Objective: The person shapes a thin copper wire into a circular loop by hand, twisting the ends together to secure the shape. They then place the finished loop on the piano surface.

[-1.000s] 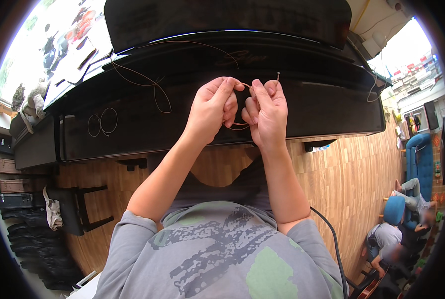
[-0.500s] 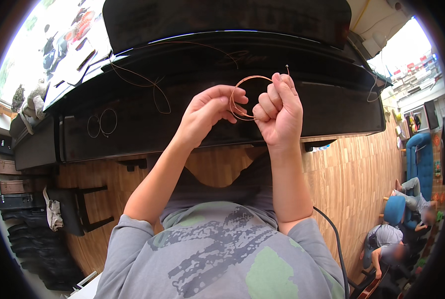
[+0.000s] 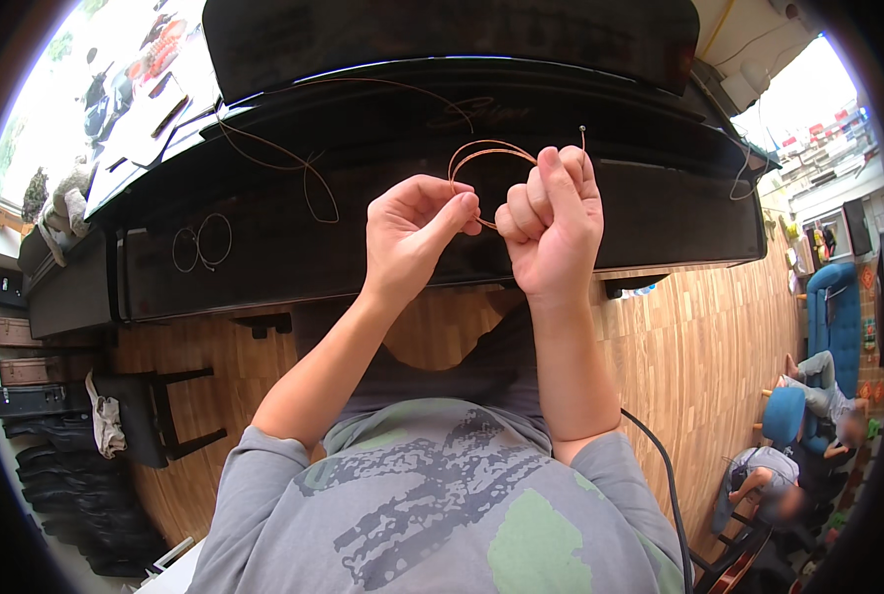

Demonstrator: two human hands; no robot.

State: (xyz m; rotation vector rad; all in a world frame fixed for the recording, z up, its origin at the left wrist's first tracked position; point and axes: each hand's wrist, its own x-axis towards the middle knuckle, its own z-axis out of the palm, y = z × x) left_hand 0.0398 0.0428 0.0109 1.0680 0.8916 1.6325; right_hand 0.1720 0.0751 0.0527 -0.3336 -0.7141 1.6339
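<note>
Right fingers (image 3: 533,203): curled into a fist on the coil (image 3: 496,142); left fingers: closed with the thumb in a pinch at its left side | coil: between both hands, long axis left-right, arching away from the body; tip (image 3: 582,129) upright above the right fist, the nearer hand | beyond: piano (image 3: 679,213), black, under both hands

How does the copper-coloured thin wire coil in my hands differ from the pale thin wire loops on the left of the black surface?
Colour: the copper-coloured thin wire coil is reddish; the pale thin wire loops look silvery.
Pose: the coil is held up between your left hand and right hand; the loops lie on the glossy black surface.
Both are slender and curved.
</note>
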